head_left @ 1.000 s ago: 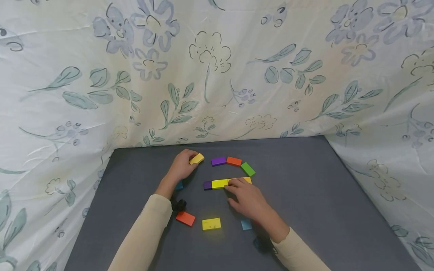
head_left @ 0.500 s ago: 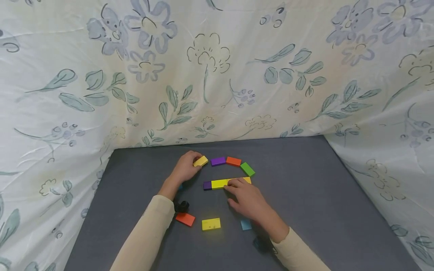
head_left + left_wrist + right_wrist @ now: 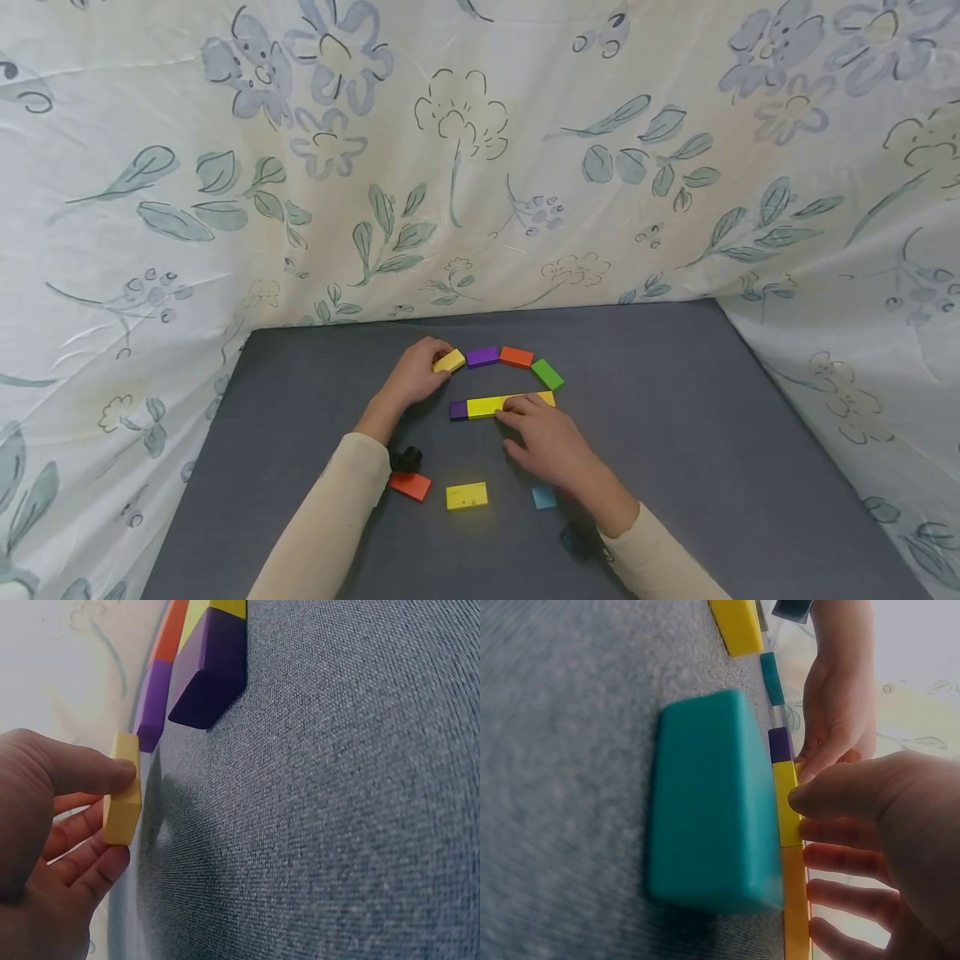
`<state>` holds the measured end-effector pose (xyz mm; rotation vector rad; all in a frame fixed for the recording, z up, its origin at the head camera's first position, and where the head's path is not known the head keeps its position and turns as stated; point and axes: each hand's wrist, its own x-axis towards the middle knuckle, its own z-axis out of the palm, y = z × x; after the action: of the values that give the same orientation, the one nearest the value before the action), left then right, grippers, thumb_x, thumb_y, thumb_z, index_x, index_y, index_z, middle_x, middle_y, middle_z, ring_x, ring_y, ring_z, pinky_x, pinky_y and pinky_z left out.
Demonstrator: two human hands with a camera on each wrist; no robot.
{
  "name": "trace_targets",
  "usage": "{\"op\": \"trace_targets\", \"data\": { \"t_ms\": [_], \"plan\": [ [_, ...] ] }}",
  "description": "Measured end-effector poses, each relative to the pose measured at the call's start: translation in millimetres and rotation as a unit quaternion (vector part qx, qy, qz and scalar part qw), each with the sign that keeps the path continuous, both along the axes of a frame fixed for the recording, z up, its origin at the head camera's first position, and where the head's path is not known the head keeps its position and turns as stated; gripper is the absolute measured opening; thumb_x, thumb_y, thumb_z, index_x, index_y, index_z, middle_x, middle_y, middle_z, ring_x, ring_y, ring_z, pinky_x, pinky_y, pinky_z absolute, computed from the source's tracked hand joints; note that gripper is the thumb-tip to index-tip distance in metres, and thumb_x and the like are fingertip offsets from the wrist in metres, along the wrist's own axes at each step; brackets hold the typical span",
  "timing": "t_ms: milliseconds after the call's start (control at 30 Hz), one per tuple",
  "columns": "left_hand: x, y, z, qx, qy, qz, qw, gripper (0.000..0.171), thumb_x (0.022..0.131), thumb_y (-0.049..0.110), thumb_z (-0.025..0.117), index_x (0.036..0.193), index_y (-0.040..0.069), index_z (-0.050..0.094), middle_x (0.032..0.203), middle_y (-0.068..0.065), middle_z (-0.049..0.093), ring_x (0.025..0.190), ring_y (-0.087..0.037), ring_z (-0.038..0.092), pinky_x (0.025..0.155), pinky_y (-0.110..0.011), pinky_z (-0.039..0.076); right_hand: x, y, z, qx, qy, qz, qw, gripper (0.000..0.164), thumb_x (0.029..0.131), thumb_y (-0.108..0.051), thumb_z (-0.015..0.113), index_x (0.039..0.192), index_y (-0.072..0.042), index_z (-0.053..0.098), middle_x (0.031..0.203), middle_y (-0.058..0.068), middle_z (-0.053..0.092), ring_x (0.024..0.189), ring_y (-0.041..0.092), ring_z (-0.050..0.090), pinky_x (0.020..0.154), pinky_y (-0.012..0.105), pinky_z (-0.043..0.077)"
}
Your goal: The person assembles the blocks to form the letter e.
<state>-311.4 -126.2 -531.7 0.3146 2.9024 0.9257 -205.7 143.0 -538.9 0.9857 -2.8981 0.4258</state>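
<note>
Fingers of the left hand (image 3: 414, 372) pinch a pale block (image 3: 448, 361) near the surface's (image 3: 675, 458) far edge, beside a purple block (image 3: 482, 357); whether the blocks touch is hard to tell. Nearer the middle, the right hand (image 3: 547, 442) rests on a row (image 3: 484, 407), fingers slightly apart.

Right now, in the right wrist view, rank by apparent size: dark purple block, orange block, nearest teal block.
Nearest teal block, enlarged by nearness
Orange block, partly cut off
Dark purple block
</note>
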Motion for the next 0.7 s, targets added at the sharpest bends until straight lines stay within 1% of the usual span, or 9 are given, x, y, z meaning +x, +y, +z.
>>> {"op": "trace_targets", "data": {
  "t_ms": [200,433,700],
  "plan": [
    [0.5,0.5,-1.0,-0.003,0.001,-0.006,1.0,0.038,0.098,0.008,0.079,0.134,0.002,0.072,0.125,-0.013,0.067,0.111,-0.029,0.065,0.105,-0.048,0.054,-0.1,0.2,-0.2,-0.001,0.001,-0.001,1.0,0.045,0.098,-0.029,0.082,0.14,-0.014,0.075,0.14,0.003,0.066,0.129,0.023,0.057,0.099,0.044,0.059],
    [1.4,0.1,-4.2,0.002,0.003,-0.02,0.9998,0.037,0.098,0.008,0.079,0.134,0.001,0.072,0.122,-0.013,0.067,0.109,-0.029,0.065,0.103,-0.048,0.054,-0.7,0.2,-2.3,-0.002,0.008,-0.002,1.0,0.045,0.097,-0.029,0.083,0.139,-0.014,0.076,0.139,0.002,0.067,0.128,0.023,0.058,0.099,0.044,0.059],
    [0.0,0.2,-7.6,-0.003,0.005,-0.024,0.9997,0.037,0.098,0.008,0.079,0.133,0.002,0.072,0.123,-0.012,0.067,0.108,-0.028,0.064,0.103,-0.048,0.054,-0.5,-0.3,-2.0,-0.006,0.009,0.0,1.0,0.045,0.097,-0.029,0.083,0.139,-0.013,0.076,0.139,0.003,0.067,0.128,0.023,0.058,0.099,0.044,0.058]
  ]
}}
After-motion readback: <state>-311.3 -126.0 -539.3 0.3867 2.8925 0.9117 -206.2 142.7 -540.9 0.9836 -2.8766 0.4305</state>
